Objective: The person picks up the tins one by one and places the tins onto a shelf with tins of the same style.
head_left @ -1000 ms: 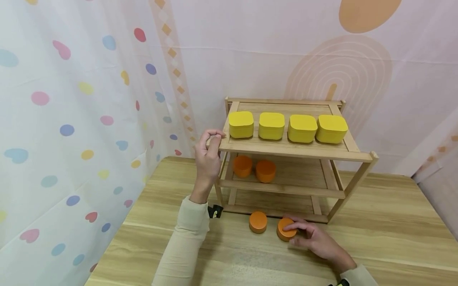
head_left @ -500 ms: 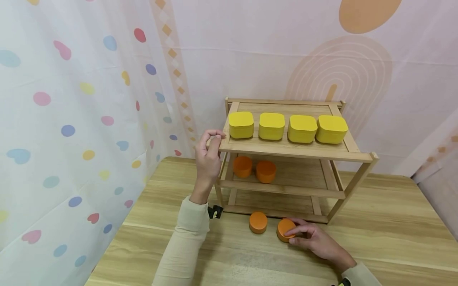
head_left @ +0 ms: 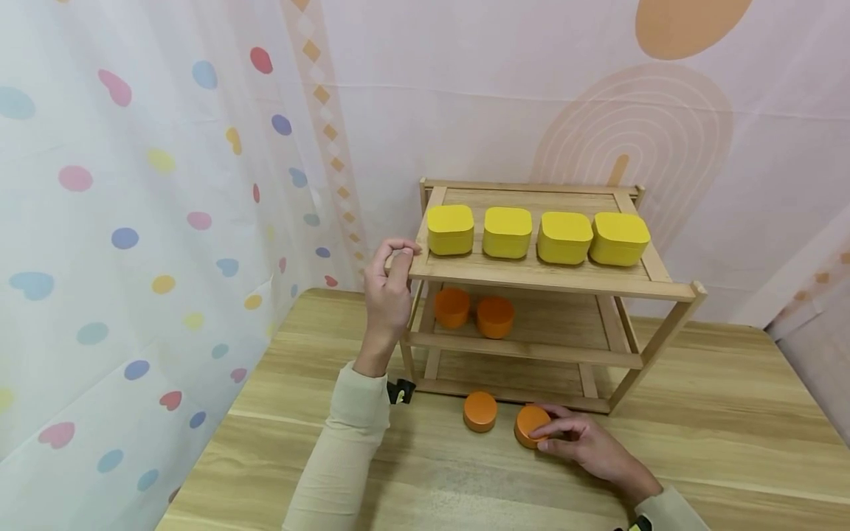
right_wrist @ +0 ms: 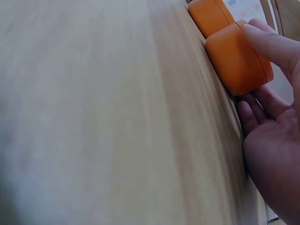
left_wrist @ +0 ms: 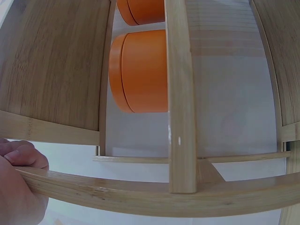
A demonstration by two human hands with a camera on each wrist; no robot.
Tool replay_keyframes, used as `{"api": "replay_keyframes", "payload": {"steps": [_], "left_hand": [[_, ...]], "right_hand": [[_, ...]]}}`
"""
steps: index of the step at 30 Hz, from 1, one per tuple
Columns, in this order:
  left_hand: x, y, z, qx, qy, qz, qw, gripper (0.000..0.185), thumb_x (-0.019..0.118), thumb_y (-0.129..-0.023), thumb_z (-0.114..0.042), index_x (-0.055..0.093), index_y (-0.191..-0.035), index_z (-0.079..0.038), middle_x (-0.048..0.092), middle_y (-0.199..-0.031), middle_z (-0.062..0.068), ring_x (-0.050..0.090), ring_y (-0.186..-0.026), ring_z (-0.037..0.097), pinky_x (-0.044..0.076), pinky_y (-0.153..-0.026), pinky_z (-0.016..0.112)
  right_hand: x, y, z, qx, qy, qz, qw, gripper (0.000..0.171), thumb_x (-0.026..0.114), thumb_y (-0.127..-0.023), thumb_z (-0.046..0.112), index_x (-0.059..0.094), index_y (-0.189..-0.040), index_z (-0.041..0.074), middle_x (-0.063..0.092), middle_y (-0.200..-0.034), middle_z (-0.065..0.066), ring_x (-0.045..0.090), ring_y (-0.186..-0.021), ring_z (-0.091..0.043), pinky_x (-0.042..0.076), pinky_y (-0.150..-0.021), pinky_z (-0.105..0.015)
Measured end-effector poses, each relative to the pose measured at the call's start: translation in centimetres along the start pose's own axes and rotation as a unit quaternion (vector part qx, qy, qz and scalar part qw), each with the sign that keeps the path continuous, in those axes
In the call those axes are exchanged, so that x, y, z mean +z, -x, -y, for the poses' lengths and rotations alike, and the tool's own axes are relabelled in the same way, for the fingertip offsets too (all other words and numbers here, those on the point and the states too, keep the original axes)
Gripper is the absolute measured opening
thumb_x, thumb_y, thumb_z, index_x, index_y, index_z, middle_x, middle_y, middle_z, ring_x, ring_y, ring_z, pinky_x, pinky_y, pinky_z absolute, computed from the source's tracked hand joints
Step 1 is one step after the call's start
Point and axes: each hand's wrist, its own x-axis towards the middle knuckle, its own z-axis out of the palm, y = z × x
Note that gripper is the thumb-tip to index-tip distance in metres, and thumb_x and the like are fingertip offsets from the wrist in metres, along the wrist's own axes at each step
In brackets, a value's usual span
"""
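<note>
The two hands are well apart; the left hand [head_left: 388,295] grips the front left corner of a wooden rack [head_left: 544,281], thumb and fingers curled over the end of its top shelf; the right hand [head_left: 591,448] pinches the held orange tub [head_left: 529,425] between thumb and fingers, the tub standing upright on the table [head_left: 724,428] in front of the rack's lower right part. A second orange tub [head_left: 479,411] stands on the table just to its left; both are round, with flat tops, and a seam near the top of the held one marks a closed lid, so what is inside cannot be told.

On the middle shelf, towards its left end, sit two more orange tubs [head_left: 495,318], side by side with a narrow gap; the left wrist view shows a lid seam round the nearer one, its contents hidden; the farther is cut off there, though it appears to be lidded too. Four yellow boxes [head_left: 508,232] with rounded corners stand in a row on the top shelf, tops closed; the two at the right end stand closest together. A patterned curtain [head_left: 465,125] hangs behind.
</note>
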Motion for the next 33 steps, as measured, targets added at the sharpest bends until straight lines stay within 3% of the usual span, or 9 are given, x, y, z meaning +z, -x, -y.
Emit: {"api": "replay_keyframes", "payload": {"steps": [33], "left_hand": [[0.09, 0.09, 0.11, -0.012, 0.001, -0.003, 0.9999, 0.024, 0.045, -0.101, -0.019, 0.062, -0.098, -0.002, 0.030, -0.048, -0.003, 0.022, -0.039, 0.011, 0.020, -0.038, 0.023]], "right_hand": [[0.34, 0.18, 0.16, 0.011, -0.027, -0.006, 1.000, 0.021, 0.067, -0.093, 0.014, 0.075, -0.111, 0.005, 0.034, -0.149, -0.035, 0.036, -0.127, 0.015, 0.037, -0.099, -0.012]]}}
